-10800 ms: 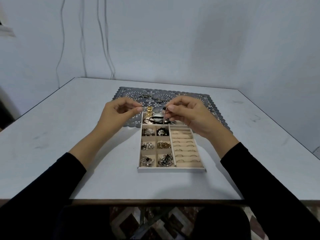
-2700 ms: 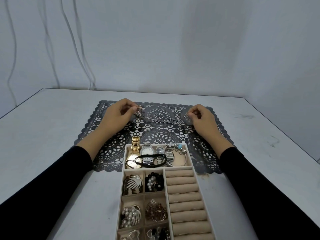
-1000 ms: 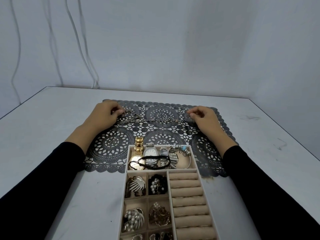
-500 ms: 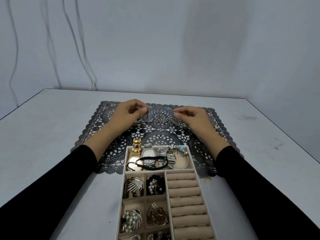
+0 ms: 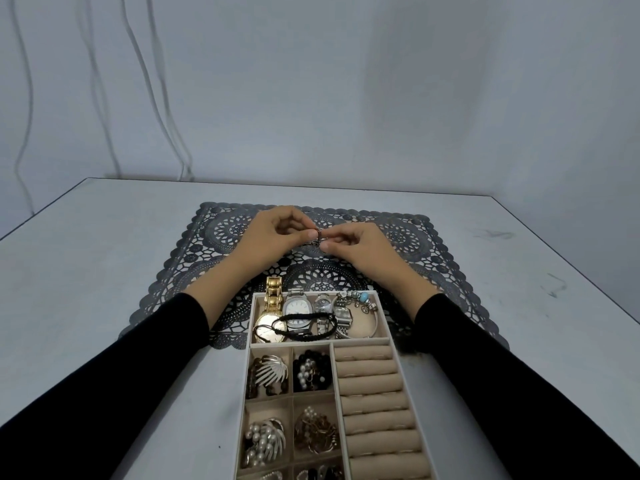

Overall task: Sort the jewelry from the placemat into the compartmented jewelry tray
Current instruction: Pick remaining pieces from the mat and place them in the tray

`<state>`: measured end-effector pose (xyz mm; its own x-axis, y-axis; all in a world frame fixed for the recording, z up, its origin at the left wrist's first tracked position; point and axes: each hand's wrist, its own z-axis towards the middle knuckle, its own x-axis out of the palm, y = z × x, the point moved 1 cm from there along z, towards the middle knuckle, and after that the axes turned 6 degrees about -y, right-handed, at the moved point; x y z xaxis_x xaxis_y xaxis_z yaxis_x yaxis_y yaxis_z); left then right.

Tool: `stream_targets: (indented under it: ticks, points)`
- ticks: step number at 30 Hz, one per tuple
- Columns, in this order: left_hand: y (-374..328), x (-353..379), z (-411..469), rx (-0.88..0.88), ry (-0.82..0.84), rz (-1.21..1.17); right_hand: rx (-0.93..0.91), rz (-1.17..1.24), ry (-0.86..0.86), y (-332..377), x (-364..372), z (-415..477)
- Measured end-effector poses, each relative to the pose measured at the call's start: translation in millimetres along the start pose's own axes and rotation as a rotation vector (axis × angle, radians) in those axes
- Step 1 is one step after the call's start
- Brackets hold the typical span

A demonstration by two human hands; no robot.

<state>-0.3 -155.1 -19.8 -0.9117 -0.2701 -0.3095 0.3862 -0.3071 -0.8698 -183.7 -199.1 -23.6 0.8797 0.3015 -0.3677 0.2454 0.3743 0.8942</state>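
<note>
The white table [image 5: 86,271] bears a dark lace placemat [image 5: 433,251] and the jewelry tray [image 5: 398,348].

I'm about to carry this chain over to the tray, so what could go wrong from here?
The chain is held only by fingertip pinches of left hand and right hand; a loop could slip and snag in the lace placemat.
The far compartment of the tray is crowded with watches; the chain may tangle with the black cord bracelet.
The gold watch strap overhangs the rim; a wrist could catch it.
</note>
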Motion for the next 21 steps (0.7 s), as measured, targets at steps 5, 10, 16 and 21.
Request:
stream_targets:
  ticks: [5, 10, 16, 21]
  points:
    - [1.9, -0.3, -0.2, 0.035, 0.008, 0.006, -0.008, -0.019, -0.003, -0.9, 3.4, 0.8]
    - [7.2, -7.1, -0.1, 0.042, 0.013, 0.119, 0.010, -0.016, -0.061, -5.1, -5.2, 1.7]
    - [20.3, -26.8, 2.0, 0.109, -0.001, 0.447, 0.024, -0.134, -0.064, -10.6, -19.6, 2.8]
    - [21.6, -41.1, 4.5, 0.179, -0.004, 0.593, 0.014, -0.268, -0.080, -15.9, -32.9, 3.4]
